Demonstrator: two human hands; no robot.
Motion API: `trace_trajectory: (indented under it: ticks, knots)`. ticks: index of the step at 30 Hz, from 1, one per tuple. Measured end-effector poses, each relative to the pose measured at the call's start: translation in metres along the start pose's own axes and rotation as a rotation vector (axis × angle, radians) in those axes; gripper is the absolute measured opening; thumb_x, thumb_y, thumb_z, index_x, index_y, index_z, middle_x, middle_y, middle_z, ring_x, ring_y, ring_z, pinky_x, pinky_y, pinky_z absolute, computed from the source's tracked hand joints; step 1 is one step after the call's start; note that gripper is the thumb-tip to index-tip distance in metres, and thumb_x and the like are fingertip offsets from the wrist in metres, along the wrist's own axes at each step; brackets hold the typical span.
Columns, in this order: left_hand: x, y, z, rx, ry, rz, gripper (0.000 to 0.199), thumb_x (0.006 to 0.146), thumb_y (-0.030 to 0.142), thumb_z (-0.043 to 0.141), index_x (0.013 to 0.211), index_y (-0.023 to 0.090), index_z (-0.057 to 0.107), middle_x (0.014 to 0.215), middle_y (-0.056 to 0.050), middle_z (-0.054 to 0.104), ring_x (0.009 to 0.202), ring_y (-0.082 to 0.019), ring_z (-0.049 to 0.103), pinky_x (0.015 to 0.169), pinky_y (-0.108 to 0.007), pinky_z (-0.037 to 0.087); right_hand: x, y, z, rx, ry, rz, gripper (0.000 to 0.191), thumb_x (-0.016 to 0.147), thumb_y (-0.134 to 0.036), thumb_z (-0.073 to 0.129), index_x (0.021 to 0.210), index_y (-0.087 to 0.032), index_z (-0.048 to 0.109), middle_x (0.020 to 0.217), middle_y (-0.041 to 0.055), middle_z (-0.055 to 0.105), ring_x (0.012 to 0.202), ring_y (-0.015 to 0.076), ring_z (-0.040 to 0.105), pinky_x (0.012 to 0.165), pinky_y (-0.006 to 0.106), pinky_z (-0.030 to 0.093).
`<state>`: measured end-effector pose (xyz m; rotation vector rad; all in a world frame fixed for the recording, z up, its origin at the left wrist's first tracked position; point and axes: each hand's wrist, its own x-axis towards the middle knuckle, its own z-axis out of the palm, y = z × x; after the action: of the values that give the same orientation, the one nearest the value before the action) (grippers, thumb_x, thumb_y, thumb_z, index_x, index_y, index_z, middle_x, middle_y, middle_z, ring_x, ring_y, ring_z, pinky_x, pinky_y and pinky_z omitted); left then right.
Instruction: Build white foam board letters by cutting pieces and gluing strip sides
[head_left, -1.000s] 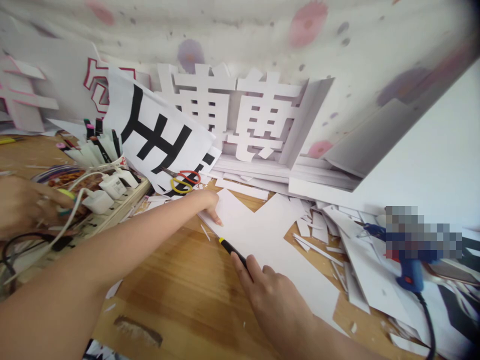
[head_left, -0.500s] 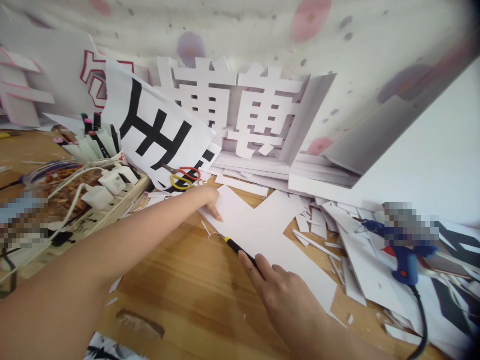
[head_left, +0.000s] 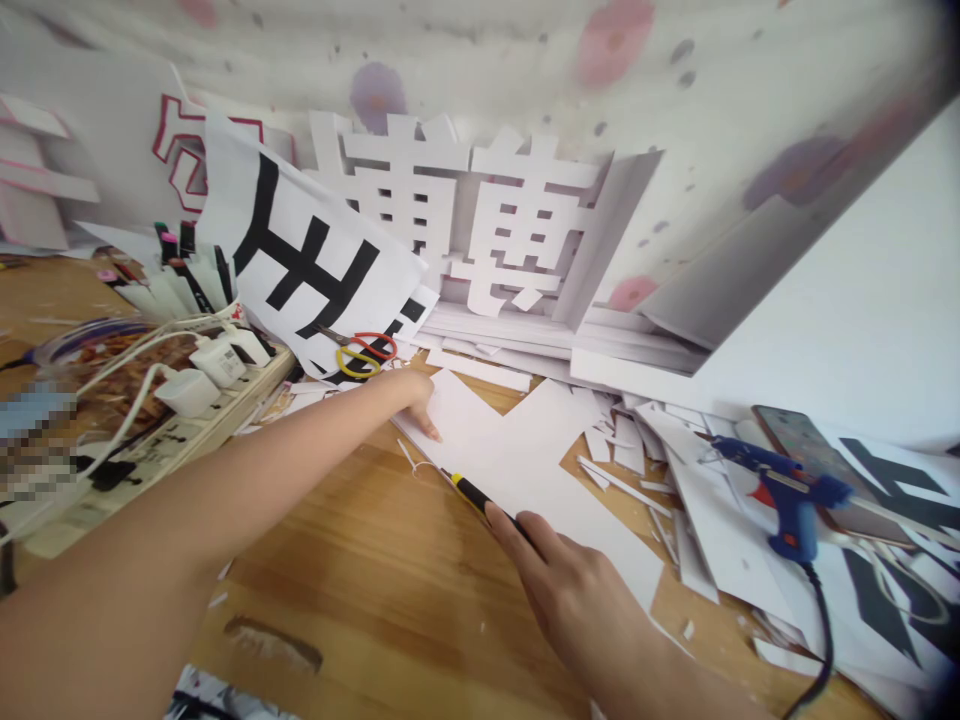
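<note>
A white foam board piece (head_left: 517, 450) with a notch in its far edge lies on the wooden table. My left hand (head_left: 414, 398) presses on its far left end with the thumb stretched out; the other fingers are mostly hidden. My right hand (head_left: 577, 590) is closed round a black and yellow craft knife (head_left: 472, 492). The knife's tip points away from me at the board's near edge, and a thin curled white offcut (head_left: 414, 462) lies by it. Scissors (head_left: 364, 355) with red and yellow handles rest just beyond my left hand.
White cut-out characters (head_left: 517, 220) stand at the back. A printed sheet (head_left: 307, 250) leans beside markers (head_left: 180, 275). On the left is a power strip (head_left: 157, 450) with plugs. Scraps (head_left: 626, 445), a blue glue gun (head_left: 795, 500) and a phone (head_left: 810, 450) lie right.
My right hand and the knife have slid slightly toward me and right along the board's near edge. My left hand keeps its place on the board. The whole view has shifted a little.
</note>
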<state>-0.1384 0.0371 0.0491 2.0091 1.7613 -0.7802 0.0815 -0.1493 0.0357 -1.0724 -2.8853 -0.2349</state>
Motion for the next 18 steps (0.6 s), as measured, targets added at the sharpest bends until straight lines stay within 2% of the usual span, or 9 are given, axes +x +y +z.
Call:
trace_trajectory:
  ticks: [3,6,18]
  knots:
    - [-0.003,0.001,-0.001,0.001,0.004,-0.002,0.104,0.029,0.067,0.073,0.121,0.022,0.056,0.127,-0.016,0.053,0.111,-0.04,0.05,0.094,-0.047,0.039,-0.006,0.001,0.008,0.054,0.069,0.001,0.064,0.07,0.004,0.032,0.133,-0.006,0.033,0.102,0.0126,0.059,0.06,0.0124,0.058,0.053,0.024,0.052]
    - [-0.005,0.001,-0.002,0.003,0.007,0.004,0.106,0.031,0.068,0.073,0.123,0.018,0.055,0.129,-0.018,0.051,0.11,-0.041,0.051,0.093,-0.048,0.04,-0.005,0.0,0.014,0.087,0.078,0.019,0.066,0.068,0.005,0.03,0.133,-0.008,0.032,0.103,0.012,0.059,0.061,0.0126,0.058,0.054,0.024,0.052]
    - [0.006,-0.003,0.002,0.009,-0.01,0.015,0.107,0.029,0.067,0.074,0.123,0.018,0.055,0.124,-0.018,0.055,0.108,-0.04,0.053,0.091,-0.047,0.043,0.013,-0.004,0.015,0.113,-0.003,0.028,0.069,0.066,0.006,0.031,0.134,-0.005,0.032,0.099,0.0122,0.059,0.063,0.015,0.058,0.054,0.026,0.053]
